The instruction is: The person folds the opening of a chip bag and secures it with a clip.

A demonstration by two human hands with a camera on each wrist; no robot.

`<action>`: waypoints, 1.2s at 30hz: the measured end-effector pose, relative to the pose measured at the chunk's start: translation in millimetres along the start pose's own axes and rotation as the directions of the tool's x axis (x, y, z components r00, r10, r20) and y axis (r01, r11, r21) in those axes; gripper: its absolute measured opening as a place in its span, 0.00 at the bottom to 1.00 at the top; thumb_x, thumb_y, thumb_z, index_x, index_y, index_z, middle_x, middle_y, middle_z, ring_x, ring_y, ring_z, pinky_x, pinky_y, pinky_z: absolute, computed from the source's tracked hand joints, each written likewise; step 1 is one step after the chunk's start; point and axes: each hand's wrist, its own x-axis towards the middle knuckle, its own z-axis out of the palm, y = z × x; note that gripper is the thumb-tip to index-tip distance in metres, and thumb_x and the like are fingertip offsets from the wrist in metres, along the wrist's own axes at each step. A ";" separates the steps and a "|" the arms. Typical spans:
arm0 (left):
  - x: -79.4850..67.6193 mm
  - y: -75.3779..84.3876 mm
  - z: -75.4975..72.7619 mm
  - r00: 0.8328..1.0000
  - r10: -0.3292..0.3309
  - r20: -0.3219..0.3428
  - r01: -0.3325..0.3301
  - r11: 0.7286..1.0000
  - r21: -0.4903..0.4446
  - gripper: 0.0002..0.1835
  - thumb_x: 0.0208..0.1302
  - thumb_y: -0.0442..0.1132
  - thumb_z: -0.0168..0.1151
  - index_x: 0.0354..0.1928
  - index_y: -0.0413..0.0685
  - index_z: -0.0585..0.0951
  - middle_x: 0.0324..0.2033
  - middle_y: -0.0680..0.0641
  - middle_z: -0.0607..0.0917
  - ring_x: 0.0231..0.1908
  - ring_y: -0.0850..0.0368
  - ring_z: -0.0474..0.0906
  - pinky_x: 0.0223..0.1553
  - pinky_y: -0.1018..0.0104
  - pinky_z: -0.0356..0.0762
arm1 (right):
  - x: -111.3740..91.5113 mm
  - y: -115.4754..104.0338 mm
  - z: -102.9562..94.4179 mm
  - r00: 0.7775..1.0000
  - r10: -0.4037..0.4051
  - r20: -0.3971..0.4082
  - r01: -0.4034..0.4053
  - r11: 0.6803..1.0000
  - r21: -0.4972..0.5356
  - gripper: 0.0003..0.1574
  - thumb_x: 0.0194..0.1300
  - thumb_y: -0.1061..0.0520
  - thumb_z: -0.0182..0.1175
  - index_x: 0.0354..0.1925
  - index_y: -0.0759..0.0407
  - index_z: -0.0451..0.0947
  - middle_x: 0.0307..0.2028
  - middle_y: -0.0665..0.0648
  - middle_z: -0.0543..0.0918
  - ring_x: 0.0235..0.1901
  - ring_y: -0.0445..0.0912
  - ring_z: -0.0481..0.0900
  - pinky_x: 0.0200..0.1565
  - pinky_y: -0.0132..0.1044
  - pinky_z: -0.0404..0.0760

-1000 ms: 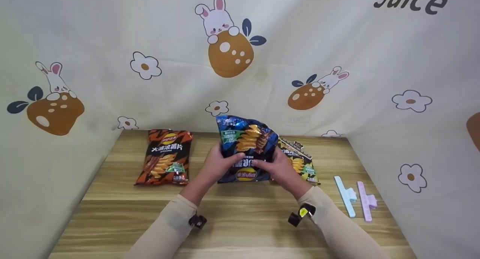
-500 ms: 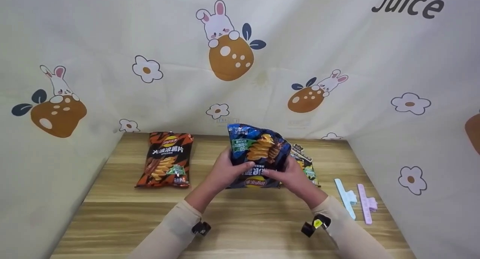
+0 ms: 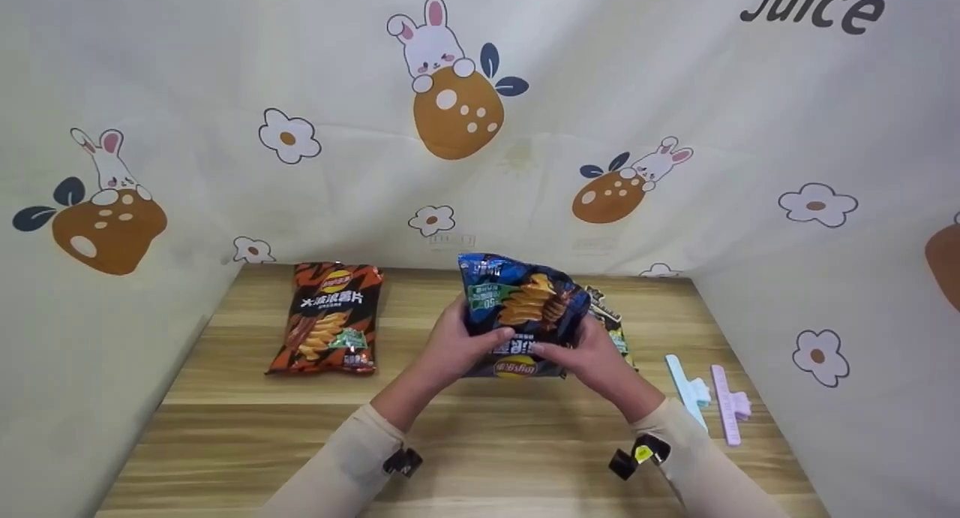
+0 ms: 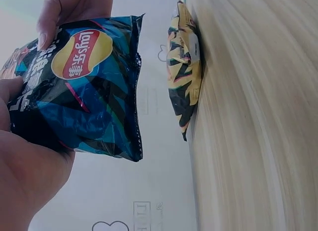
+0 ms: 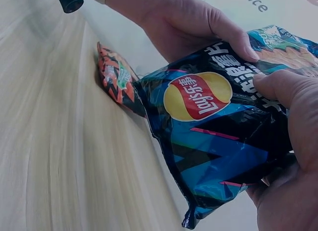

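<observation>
A blue and black bag of chips (image 3: 525, 308) is held up off the table between both hands, its yellow and red logo end toward me and its print upside down. My left hand (image 3: 459, 345) grips its left side, the thumb lying across the front. On the opposite side my right hand (image 3: 600, 356) grips it likewise, thumb pointing inward. In the left wrist view, the bag's crimped end (image 4: 136, 92) stands apart from the table. The right wrist view shows the fingers of the right hand curled behind the bag (image 5: 213, 146).
An orange and black chip bag (image 3: 330, 319) lies on the wooden table (image 3: 315, 443) at the left. A yellow and black chip bag (image 4: 184, 67) lies behind the right hand, partly hidden. A light blue sealing clip (image 3: 686, 390) and a purple one (image 3: 726, 405) lie at the right.
Both hands have carried the blue bag to the right and slightly lower in the head view, covering more of the yellow bag. Their grip looks the same.
</observation>
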 end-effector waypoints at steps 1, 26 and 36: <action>-0.3 -0.2 -0.3 1.000 -0.001 -0.001 0.001 1.000 0.000 0.42 0.70 0.46 0.79 0.79 0.44 0.69 0.65 0.40 0.85 0.64 0.43 0.84 0.68 0.47 0.82 | 0.0 0.2 0.0 1.000 -0.002 0.000 0.002 1.000 -0.004 0.44 0.70 0.55 0.78 0.77 0.56 0.70 0.66 0.61 0.85 0.63 0.58 0.86 0.63 0.50 0.87; -15.5 -35.0 -9.5 0.998 -0.065 -0.009 0.066 0.989 0.134 0.43 0.67 0.48 0.82 0.76 0.40 0.72 0.63 0.40 0.86 0.63 0.44 0.84 0.70 0.45 0.79 | -8.3 45.5 16.4 0.999 0.020 -0.047 -0.023 0.998 -0.067 0.48 0.67 0.55 0.81 0.77 0.61 0.69 0.64 0.62 0.86 0.63 0.56 0.86 0.64 0.42 0.85; -14.5 -54.4 -14.0 0.993 -0.119 -0.007 0.119 0.979 0.164 0.42 0.63 0.47 0.85 0.73 0.39 0.76 0.60 0.41 0.88 0.62 0.44 0.84 0.71 0.44 0.78 | -8.9 63.0 18.1 0.999 0.044 -0.016 -0.044 0.999 -0.022 0.48 0.64 0.59 0.82 0.77 0.61 0.71 0.64 0.63 0.87 0.62 0.57 0.87 0.65 0.43 0.84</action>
